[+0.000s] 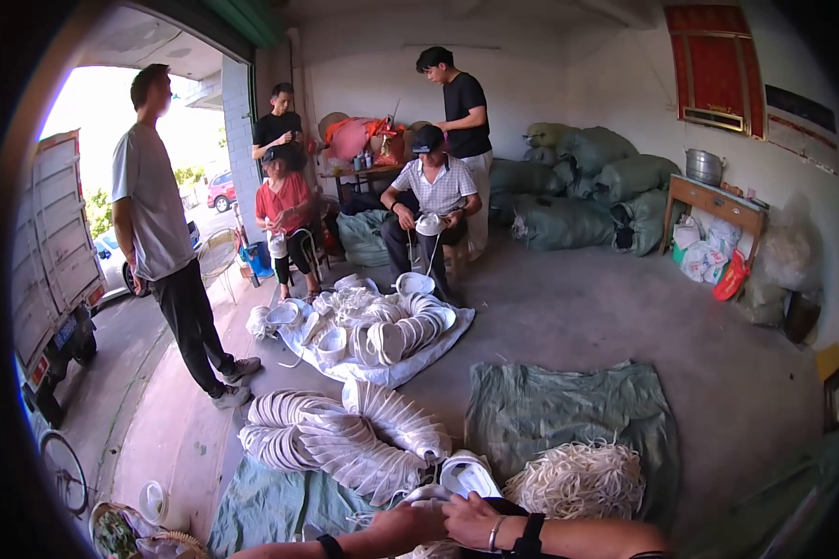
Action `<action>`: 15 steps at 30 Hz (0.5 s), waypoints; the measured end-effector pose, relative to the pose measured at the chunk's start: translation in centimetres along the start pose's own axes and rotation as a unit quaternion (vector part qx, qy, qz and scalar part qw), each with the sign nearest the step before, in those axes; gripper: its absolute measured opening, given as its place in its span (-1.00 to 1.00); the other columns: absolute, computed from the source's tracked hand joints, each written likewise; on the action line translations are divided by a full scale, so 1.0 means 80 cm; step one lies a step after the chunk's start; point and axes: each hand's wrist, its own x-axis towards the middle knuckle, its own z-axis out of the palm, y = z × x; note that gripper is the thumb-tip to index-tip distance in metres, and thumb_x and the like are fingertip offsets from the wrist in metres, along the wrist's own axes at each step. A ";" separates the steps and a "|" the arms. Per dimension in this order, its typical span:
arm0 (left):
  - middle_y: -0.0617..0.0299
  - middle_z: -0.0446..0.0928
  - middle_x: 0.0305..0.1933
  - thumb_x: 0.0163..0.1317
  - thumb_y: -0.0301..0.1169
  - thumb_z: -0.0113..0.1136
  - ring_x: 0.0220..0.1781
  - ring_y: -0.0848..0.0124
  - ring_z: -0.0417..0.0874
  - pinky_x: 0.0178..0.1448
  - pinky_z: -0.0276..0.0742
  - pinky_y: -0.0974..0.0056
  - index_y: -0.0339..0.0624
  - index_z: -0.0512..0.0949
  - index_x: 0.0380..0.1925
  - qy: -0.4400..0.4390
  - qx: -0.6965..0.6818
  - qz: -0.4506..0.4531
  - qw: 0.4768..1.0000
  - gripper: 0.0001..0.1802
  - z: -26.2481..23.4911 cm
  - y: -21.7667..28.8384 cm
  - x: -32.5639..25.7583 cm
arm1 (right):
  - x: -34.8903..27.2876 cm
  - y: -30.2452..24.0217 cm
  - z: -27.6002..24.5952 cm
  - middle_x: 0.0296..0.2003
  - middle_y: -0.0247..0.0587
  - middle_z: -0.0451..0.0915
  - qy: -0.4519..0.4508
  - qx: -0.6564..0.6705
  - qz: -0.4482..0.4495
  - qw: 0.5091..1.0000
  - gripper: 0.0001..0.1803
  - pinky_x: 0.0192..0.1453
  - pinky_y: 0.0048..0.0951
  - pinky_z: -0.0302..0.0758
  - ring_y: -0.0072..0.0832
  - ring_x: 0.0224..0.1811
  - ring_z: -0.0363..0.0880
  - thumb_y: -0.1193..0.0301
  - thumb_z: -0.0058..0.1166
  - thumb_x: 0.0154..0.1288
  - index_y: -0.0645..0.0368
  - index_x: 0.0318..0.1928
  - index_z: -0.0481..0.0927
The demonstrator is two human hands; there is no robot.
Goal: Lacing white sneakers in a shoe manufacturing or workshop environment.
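At the lower middle, my left hand (406, 524) and my right hand (473, 518) meet, fingers bent, around a whitish cup-shaped piece (427, 494). Most of that piece is hidden by the hands. Just beyond them lies another white cup-shaped piece (468, 474), its open side showing. Long rows of nested white pieces (359, 445) curve over a green sheet (252, 503) ahead and to the left. A heap of loose off-white cords (578, 480) sits to the right of my right hand, on a dark green sheet (569, 405).
Farther off, two seated people (431, 191) (284, 200) handle similar white pieces beside a piled white sheet (391, 374). Three people stand, one (163, 214) at the left. Stuffed green sacks (569, 219) and a wooden table (713, 207) line the back right. A basket (112, 531) is lower left.
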 end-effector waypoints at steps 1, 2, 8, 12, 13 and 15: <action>0.28 0.50 0.04 0.26 -0.38 -0.03 0.09 0.43 0.51 0.15 0.40 0.38 -0.03 0.44 0.05 0.002 -0.020 -0.008 1.000 -0.67 -0.016 -0.003 -0.003 | 0.007 -0.003 -0.003 -0.31 -0.28 0.44 0.001 0.002 -0.002 1.000 -0.88 -0.18 -0.23 0.28 -0.31 -0.08 0.34 0.35 0.05 0.05 0.07 -0.53 0.60; 0.30 0.52 0.00 0.25 -0.39 -0.03 0.05 0.42 0.53 0.13 0.42 0.37 -0.03 0.46 0.03 0.005 -0.039 -0.016 0.999 -0.67 -0.034 -0.004 -0.006 | 0.015 -0.004 -0.011 -0.28 -0.27 0.43 -0.046 0.009 0.013 0.999 -0.88 -0.14 -0.21 0.26 -0.31 -0.06 0.32 0.34 0.05 0.05 0.07 -0.51 0.59; 0.30 0.56 -0.20 0.17 -0.24 0.18 -0.21 0.30 0.57 -0.13 0.54 0.23 0.06 0.52 -0.08 0.134 -0.186 -0.049 0.972 -0.70 -0.067 0.028 -0.035 | 0.002 -0.012 -0.005 -0.23 -0.26 0.49 -0.010 0.089 0.054 0.995 -0.89 -0.05 -0.17 0.21 -0.31 0.04 0.32 0.39 0.07 0.03 0.11 -0.43 0.63; 0.23 0.59 -0.33 0.18 -0.33 0.21 -0.31 0.33 0.59 -0.20 0.53 0.31 -0.11 0.59 -0.21 0.094 0.078 -0.107 0.987 -0.80 -0.015 0.032 -0.035 | -0.004 -0.022 0.003 -0.26 -0.24 0.52 0.141 0.119 0.047 0.982 -0.89 -0.05 -0.22 0.30 -0.29 -0.03 0.43 0.38 0.10 0.07 0.13 -0.40 0.59; 0.24 0.59 -0.37 0.18 -0.35 0.20 -0.32 0.36 0.59 -0.19 0.52 0.33 -0.12 0.61 -0.26 0.227 -0.338 -0.178 0.896 -0.84 -0.009 0.036 -0.035 | -0.002 -0.017 -0.014 -0.28 -0.23 0.54 0.234 0.276 0.077 0.929 -0.89 -0.07 -0.27 0.36 -0.31 -0.10 0.47 0.38 0.09 0.12 0.14 -0.38 0.56; 0.31 0.58 -0.36 0.14 -0.38 0.20 -0.30 0.39 0.60 -0.14 0.51 0.37 -0.06 0.63 -0.34 0.301 -0.592 -0.256 0.702 -0.91 -0.015 0.050 -0.031 | 0.003 0.005 -0.052 -0.34 -0.23 0.55 0.398 0.528 0.113 0.741 -0.89 -0.14 -0.37 0.45 -0.39 -0.26 0.53 0.38 0.03 0.23 0.15 -0.33 0.50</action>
